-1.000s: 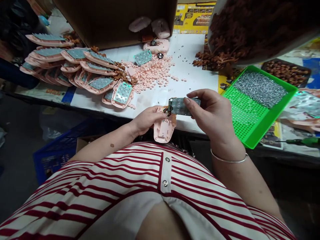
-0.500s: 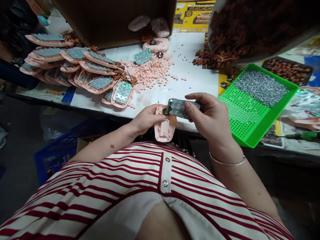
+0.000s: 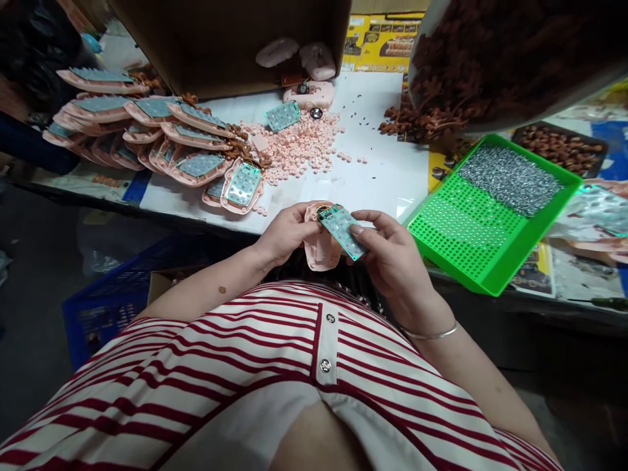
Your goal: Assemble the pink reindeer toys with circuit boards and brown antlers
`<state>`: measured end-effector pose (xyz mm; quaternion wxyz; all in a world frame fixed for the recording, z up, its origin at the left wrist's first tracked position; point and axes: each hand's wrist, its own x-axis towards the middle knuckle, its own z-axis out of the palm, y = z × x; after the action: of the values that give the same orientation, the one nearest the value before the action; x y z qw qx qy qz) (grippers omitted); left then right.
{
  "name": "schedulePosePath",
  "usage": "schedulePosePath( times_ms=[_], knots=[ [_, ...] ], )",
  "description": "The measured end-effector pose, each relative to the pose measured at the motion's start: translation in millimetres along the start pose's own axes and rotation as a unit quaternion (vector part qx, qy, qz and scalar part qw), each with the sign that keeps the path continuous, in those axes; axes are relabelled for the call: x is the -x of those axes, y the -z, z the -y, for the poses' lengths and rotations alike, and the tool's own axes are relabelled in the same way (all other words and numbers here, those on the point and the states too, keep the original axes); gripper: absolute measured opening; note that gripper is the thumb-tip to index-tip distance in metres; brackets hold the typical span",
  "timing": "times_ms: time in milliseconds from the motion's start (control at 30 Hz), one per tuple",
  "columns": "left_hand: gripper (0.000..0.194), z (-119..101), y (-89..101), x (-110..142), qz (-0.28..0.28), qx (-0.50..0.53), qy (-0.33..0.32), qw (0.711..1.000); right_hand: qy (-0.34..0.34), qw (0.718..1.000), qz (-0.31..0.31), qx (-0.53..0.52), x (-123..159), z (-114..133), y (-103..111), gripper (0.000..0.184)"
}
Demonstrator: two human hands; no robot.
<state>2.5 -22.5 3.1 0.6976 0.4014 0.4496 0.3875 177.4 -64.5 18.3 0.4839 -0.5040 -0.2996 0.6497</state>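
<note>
My left hand grips a pink plastic shell at the near edge of the white table. My right hand pinches a green circuit board with pale keypad dots, tilted down over the shell and joined to it by short wires at its upper end. Both hands are closed on their parts, close to my striped shirt.
A row of pink shells with boards lies at the left, with a heap of small pink buttons beside it. A green tray holding screws sits at the right. Brown parts and a cardboard box stand behind.
My right hand has come down and toward me, swinging the circuit board from level to tilted over the pink shell. My left hand has stayed on the shell.
</note>
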Motion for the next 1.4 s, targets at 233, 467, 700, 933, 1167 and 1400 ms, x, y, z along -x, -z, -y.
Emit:
schedulePosePath(
  times_ms=[233,467,700,933,1167,1400],
  knots=[
    [0.038,1,1.2,0,-0.013,0.002,-0.015,1.000,0.012,1.000,0.011,0.005,0,-14,-8,0.060],
    [0.037,0,3.1,-1,-0.008,0.015,-0.033,0.999,0.014,1.000,0.007,0.012,3,-17,-14,0.065],
    [0.040,-3,3.2,1,-0.001,0.012,-0.031,0.999,0.031,0.999,0.014,0.012,4,-19,-16,0.061],
    [0.042,-3,1.6,2,-0.020,0.015,-0.026,0.999,0.025,1.000,0.018,0.001,5,-22,-17,0.061],
    [0.042,1,4.0,1,-0.027,0.022,-0.028,0.999,0.010,0.999,0.017,-0.026,5,-23,-20,0.059],
    [0.041,1,5.4,-3,-0.015,0.020,-0.059,0.998,0.008,0.998,0.018,-0.055,5,-25,-22,0.061]
  ],
)
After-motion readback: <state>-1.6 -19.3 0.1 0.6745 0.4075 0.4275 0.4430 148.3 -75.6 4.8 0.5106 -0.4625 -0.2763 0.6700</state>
